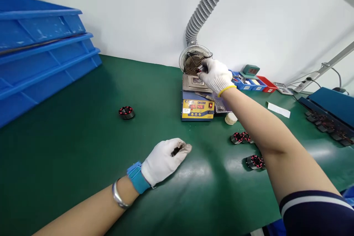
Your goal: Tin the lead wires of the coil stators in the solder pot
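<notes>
My right hand (pixel 217 75), in a white glove with a yellow cuff, is closed on a motor stator (pixel 202 68), mostly hidden by the fingers. It hangs over the solder pot (pixel 198 97), a blue and yellow unit with a lit red display, just in front of the round fume extractor opening (pixel 194 62). My left hand (pixel 164 160), gloved in white with a blue wrist strap, rests low over the green table with curled fingers. Something dark shows between thumb and fingers, too hidden to name. A single stator (pixel 126 112) with red-and-black windings sits left of the solder pot.
Several stators (pixel 254 162) stand under my right forearm, near a round cream pad (pixel 231 118). Blue crates (pixel 49 55) are stacked at left. A grey hose (pixel 208 3) rises from the extractor. Small blue and red bins (pixel 267 84), a paper strip (pixel 278 110) and a blue machine (pixel 332 107) lie right.
</notes>
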`<state>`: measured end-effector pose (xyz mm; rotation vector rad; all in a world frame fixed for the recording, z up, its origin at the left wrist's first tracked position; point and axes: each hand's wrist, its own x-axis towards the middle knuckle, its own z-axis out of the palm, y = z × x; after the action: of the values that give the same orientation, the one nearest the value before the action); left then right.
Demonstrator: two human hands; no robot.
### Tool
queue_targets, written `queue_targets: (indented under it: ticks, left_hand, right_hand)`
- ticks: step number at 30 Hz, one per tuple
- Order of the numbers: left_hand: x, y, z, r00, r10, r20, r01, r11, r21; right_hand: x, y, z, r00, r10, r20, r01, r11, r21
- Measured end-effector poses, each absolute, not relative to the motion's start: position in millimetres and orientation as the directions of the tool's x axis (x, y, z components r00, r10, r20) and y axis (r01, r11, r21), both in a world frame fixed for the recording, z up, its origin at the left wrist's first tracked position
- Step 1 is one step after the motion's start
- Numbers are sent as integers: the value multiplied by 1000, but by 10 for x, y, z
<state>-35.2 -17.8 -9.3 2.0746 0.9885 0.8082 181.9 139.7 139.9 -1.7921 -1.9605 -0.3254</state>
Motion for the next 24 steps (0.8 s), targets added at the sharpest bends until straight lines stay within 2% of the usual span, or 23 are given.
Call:
queue_targets:
  ticks: [3, 6, 10, 17, 24]
  left_hand:
    - [-351, -140, -91, 521, 843, 137, 448, -406, 797]
    - [-343, -124, -78, 531, 841, 109, 466, -396, 791]
    - [-326, -114, -61, 530, 842, 100, 469, -389, 793]
    - [-324, -106, -78, 509, 856, 90, 449, -353, 821]
    - [-319, -103, -89, 479, 874, 76, 396, -293, 870]
  right_hand:
    - [1801, 1671, 1475, -71, 906, 416, 996, 42, 79]
    - [1752, 1784, 1448, -90, 926, 366, 983, 24, 181]
    - [1719, 1849, 1362, -106, 947, 302, 978, 44, 204]
    - [1712, 1953, 1282, -90, 956, 280, 973, 25, 228]
    - [1696, 1886, 1371, -122, 938, 325, 971, 44, 237]
